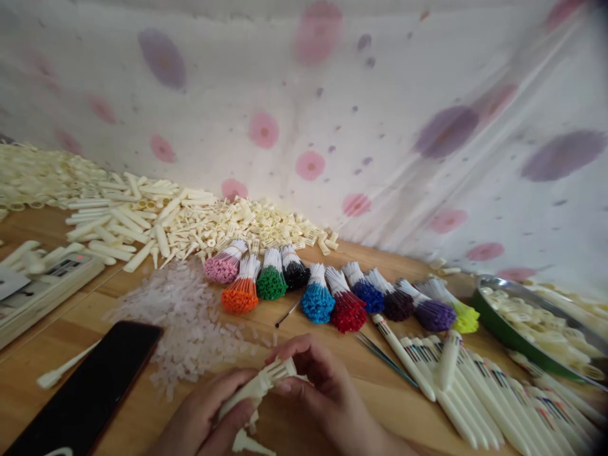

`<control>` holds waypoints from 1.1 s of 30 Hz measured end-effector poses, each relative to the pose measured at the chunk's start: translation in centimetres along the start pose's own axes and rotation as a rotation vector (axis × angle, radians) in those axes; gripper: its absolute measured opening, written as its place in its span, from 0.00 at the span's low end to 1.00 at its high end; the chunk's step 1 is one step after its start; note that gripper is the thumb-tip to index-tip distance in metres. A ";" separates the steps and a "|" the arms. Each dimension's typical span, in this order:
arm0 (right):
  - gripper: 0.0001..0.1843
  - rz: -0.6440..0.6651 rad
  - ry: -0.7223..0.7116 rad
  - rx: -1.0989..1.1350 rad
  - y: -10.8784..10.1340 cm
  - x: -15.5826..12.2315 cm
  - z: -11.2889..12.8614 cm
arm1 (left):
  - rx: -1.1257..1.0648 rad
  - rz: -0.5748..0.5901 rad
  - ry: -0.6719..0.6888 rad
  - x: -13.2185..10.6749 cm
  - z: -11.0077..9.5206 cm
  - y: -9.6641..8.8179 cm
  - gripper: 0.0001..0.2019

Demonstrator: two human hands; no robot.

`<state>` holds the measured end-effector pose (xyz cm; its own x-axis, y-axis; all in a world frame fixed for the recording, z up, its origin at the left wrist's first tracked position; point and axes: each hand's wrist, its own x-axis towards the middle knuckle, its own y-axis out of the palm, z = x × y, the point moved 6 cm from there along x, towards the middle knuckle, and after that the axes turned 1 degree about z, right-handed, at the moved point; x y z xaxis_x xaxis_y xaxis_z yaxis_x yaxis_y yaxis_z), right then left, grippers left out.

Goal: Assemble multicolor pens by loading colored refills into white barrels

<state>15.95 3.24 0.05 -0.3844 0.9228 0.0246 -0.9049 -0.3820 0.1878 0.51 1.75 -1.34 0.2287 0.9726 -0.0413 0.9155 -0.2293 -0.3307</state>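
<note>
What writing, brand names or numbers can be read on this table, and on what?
No text can be read in this view.
White device at the left: a small red display and a pale label, both too blurred to read.
Phone: screen dark, nothing shown.
Finished pens: coloured marks only, no legible letters.
Pen body in the left hand and right hand: no print visible.

- You hold a cream pen barrel [259, 387] in both hands, low in the middle of the view, just above the bench [308, 329].
- It is slanted: its lower end sits wrapped in your left hand [204, 415], and its upper end rises to the right.
- That upper end is ribbed, with slots around it. Your right hand [327, 392] pinches it between thumb and fingers.
- A small cream cone-shaped part [247, 441] lies on the bench just below the barrel, by the bottom edge.
</note>
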 end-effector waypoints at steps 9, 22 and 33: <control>0.08 0.035 0.033 -0.267 -0.4 0.1 -0.7 | -0.017 0.114 -0.063 -0.1 0.3 0.1 0.13; 0.21 0.021 -0.048 -0.720 -0.9 0.2 0.2 | 0.090 0.137 0.028 0.2 -1.1 -0.1 0.11; 0.06 0.210 -0.247 -0.612 -0.1 0.0 2.0 | -0.480 0.236 -0.685 -1.9 3.0 1.6 0.22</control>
<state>16.38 3.37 2.03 -0.5752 0.7830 0.2368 -0.7844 -0.4459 -0.4311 0.57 -0.33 -4.63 0.3216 0.6709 -0.6682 0.9453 -0.2685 0.1854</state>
